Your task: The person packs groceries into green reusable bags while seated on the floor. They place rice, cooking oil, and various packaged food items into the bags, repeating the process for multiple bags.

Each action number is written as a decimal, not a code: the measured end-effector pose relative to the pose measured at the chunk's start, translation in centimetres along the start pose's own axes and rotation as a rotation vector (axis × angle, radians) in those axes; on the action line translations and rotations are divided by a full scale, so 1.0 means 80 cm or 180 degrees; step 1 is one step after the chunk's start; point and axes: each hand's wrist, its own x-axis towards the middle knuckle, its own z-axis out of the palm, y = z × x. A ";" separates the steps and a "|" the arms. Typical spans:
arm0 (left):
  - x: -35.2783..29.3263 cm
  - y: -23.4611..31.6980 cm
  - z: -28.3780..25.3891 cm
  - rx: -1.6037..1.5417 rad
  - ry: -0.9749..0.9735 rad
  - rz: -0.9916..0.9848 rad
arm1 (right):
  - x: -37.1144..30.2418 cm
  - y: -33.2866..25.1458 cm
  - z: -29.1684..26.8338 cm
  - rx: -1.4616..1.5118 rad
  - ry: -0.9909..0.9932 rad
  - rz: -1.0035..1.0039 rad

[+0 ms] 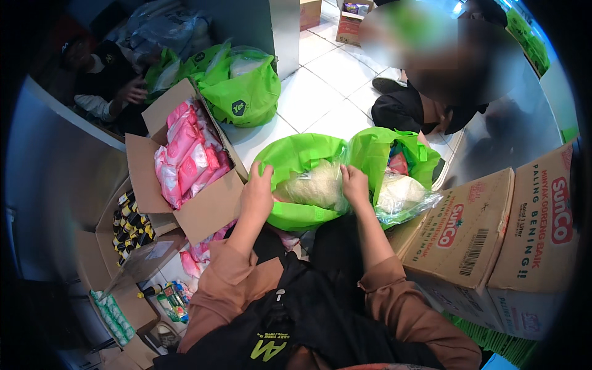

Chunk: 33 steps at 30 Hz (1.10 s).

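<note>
Left hand [258, 192]: fingers curled over the near-left rim of a bright green fabric carrier bag [296, 157], grip pinching the cloth. Right hand [354, 185]: fingers hooked over the same bag's right rim, grip pressed onto the fabric beside a clear plastic sack of white rice [314, 185] lying inside. The bag stands on the white tiled floor [327, 80], centre of scene, just beyond the person's knees.

Right of it, touching: second green bag [394, 154] with another clear rice sack [398, 192]. Left: open brown cardboard box of pink soft packets [188, 160]. Far left: third filled green bag [243, 92]. Near right: two brown printed cartons [493, 240]. Far right: another person crouching [413, 105].
</note>
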 end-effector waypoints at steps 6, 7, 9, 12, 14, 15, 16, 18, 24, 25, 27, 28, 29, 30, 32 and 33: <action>-0.050 -0.020 -0.019 -0.0204 -0.0770 0.0386 | 0.025 -0.063 -0.066 -0.0690 -0.0234 -0.0481; -0.053 -0.023 -0.015 -0.0187 -0.0765 0.0452 | 0.026 -0.074 -0.075 -0.0794 -0.0282 -0.0616; -0.051 -0.033 -0.011 -0.0122 -0.0734 0.0591 | 0.023 -0.106 -0.087 -0.0933 -0.0468 -0.0671; -0.040 -0.042 0.000 0.0124 -0.1012 0.0481 | 0.016 -0.139 -0.107 -0.1360 -0.0717 -0.0688; -0.028 -0.025 -0.012 -0.0396 -0.0770 0.0161 | 0.016 -0.142 -0.121 -0.1721 -0.0747 -0.0651; -0.023 -0.016 -0.016 -0.0663 -0.0642 0.0006 | 0.018 -0.136 -0.124 -0.1871 -0.0805 -0.0582; -0.017 -0.010 -0.018 -0.0762 -0.0426 -0.0020 | 0.021 -0.129 -0.129 -0.2017 -0.0845 -0.0510; -0.010 -0.006 -0.021 -0.0938 0.0033 -0.0108 | 0.024 -0.123 -0.134 -0.2260 -0.0913 -0.0296; -0.011 -0.007 -0.030 -0.1295 -0.0209 -0.0405 | 0.001 -0.101 -0.124 -0.1852 -0.0438 -0.0179; -0.013 -0.009 -0.030 -0.1270 -0.0193 -0.0355 | 0.002 -0.100 -0.127 -0.1671 -0.0401 -0.0193; -0.018 -0.014 -0.025 -0.1219 -0.0164 -0.0247 | 0.004 -0.104 -0.128 -0.1501 -0.0492 -0.0254; -0.019 -0.015 -0.024 -0.1175 0.0041 -0.0056 | 0.006 -0.112 -0.128 -0.1475 -0.0492 -0.0302; -0.020 -0.016 -0.022 -0.1204 -0.0015 -0.0066 | 0.007 -0.120 -0.130 -0.1449 -0.0488 -0.0346; -0.021 -0.017 -0.020 -0.1233 -0.0072 -0.0073 | 0.009 -0.128 -0.131 -0.1357 -0.0610 -0.0315; -0.021 -0.015 -0.021 -0.1268 -0.0105 -0.0014 | 0.009 -0.127 -0.131 -0.1412 -0.0482 -0.0675; -0.022 -0.014 -0.023 -0.1327 -0.0172 -0.0040 | 0.008 -0.123 -0.132 -0.1437 -0.0418 -0.0859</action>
